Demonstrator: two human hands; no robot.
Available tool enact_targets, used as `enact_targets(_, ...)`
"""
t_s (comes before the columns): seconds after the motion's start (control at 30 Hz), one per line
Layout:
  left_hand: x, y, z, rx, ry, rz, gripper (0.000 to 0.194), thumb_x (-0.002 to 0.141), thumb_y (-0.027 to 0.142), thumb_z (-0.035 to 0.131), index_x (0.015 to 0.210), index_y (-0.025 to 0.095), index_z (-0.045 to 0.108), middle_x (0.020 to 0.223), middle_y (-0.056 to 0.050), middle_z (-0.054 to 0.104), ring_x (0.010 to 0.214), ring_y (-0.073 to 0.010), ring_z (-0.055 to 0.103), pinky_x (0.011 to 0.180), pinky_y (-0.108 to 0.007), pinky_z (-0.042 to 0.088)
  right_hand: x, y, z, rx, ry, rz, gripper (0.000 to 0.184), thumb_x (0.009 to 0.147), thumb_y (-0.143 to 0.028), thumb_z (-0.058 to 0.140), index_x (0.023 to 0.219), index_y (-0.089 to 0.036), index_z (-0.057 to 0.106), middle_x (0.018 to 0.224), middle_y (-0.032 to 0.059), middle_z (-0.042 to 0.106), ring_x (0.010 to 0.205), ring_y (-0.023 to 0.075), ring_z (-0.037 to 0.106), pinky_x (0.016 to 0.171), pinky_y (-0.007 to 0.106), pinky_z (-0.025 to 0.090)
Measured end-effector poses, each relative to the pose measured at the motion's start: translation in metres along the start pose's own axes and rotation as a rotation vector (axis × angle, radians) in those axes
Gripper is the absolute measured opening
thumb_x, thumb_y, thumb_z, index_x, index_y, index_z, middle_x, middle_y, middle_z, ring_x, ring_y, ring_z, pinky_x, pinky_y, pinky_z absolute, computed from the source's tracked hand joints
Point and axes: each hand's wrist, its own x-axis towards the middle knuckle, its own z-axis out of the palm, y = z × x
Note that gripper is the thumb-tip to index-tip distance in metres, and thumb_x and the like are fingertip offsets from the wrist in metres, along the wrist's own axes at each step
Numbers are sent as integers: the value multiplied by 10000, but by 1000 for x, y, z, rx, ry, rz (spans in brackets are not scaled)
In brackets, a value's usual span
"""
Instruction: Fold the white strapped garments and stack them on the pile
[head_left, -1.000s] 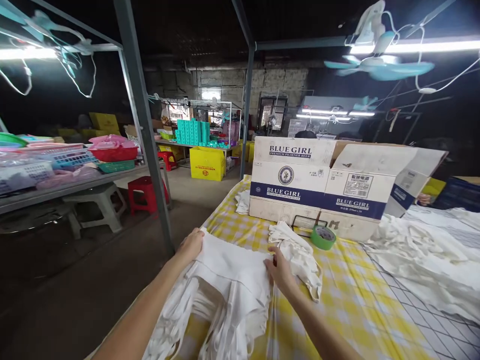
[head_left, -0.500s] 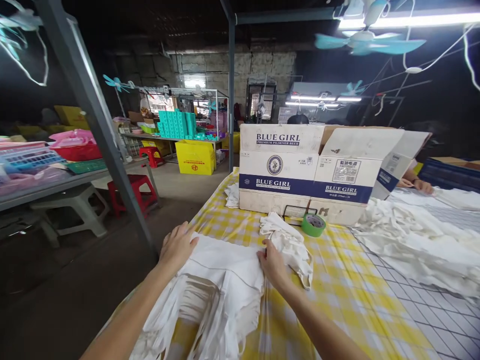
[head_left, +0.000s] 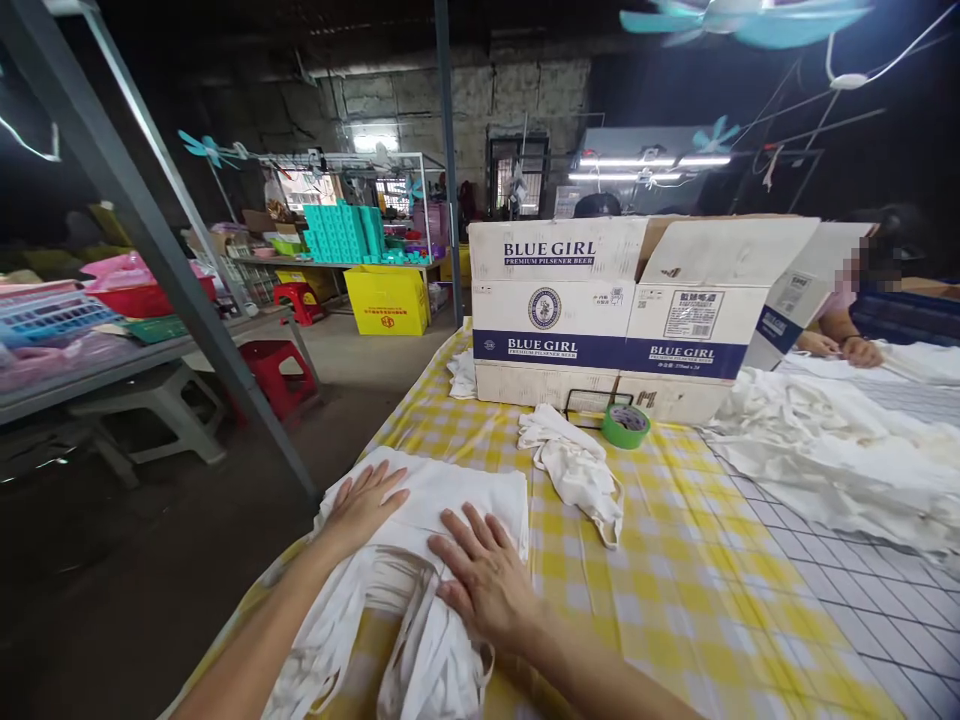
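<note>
A stack of white cloth pieces with long straps (head_left: 450, 485) lies on the yellow checked tablecloth (head_left: 660, 570) in front of me. My left hand (head_left: 367, 505) rests flat on its upper left part, fingers spread. Across the right part of the stack lies my right hand (head_left: 487, 575), palm down with the fingers apart. The straps hang toward me in bunches below both hands. Beyond the right hand, apart from the stack, is a crumpled white strapped cloth piece (head_left: 574, 470).
A cardboard beer box (head_left: 555, 310) stands across the table's far side. Before it are a roll of green tape (head_left: 625, 427) and a black wire frame (head_left: 585, 405). White cloth (head_left: 840, 460) is heaped at right, near another person's hands (head_left: 844, 348). A metal post (head_left: 187, 270) rises at left.
My right hand has moved from the stack's right edge onto its top and spread out. The left hand now lies flatter on the cloth. The view has shifted slightly.
</note>
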Motion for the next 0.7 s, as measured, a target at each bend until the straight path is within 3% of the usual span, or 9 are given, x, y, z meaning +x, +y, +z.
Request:
enact_targets(0.13,-5,-2,1,-44,28,12,543,840,587,292,1327,360,370,1474,6,208,1360,-243,142,1075,-467,64,-8,-1,8,27,-10,11,460,909,-505,295,1343,-355,322,1483,-42,196,1360,253,98,1067,483,175)
enact_targets(0.27,-3,-3,-8,-60,-24,29,577,849,575,276,1357,308,333,1468,-38,228,1358,-251,148,1072,-488,75,-3,18,-8,81,46,-22,509,907,-445,357,1385,-304,249,1472,8,236,1343,212,182,1055,423,236)
enact_targets(0.33,-6,-2,-13,-61,5,50,591,862,553,260,1382,273,283,1469,-54,219,1361,-250,133,1073,-505,58,1,49,-22,58,187,113,496,896,-343,410,1370,-257,292,1430,36,323,1309,188,265,1046,370,264)
enact_targets(0.4,-15,5,-17,-44,123,71,588,876,510,262,1398,241,245,1470,-62,217,1364,-240,121,1078,-509,44,3,92,-38,-22,353,391,438,861,-243,445,1296,-202,411,1341,73,435,1247,194,358,1027,343,286)
enact_targets(0.47,-31,20,-19,-25,273,100,580,877,462,295,1400,215,246,1461,-65,245,1363,-230,135,1089,-493,62,1,138,-54,-88,425,648,402,837,-215,452,1233,-153,472,1259,117,496,1177,224,428,995,353,312)
enact_targets(0.6,-78,71,-14,-73,477,254,540,851,377,380,1376,270,304,1425,-18,335,1345,-234,209,1107,-463,134,-3,205,-75,-116,482,847,357,810,-253,477,1092,-47,550,1088,222,562,1055,310,505,888,430,370)
enact_targets(0.7,-111,112,-1,-188,486,430,564,832,323,458,1370,343,293,1409,18,361,1300,-220,321,1065,-384,309,0,226,-81,-67,457,892,208,732,-270,572,855,-115,636,841,140,638,855,273,586,745,356,429)
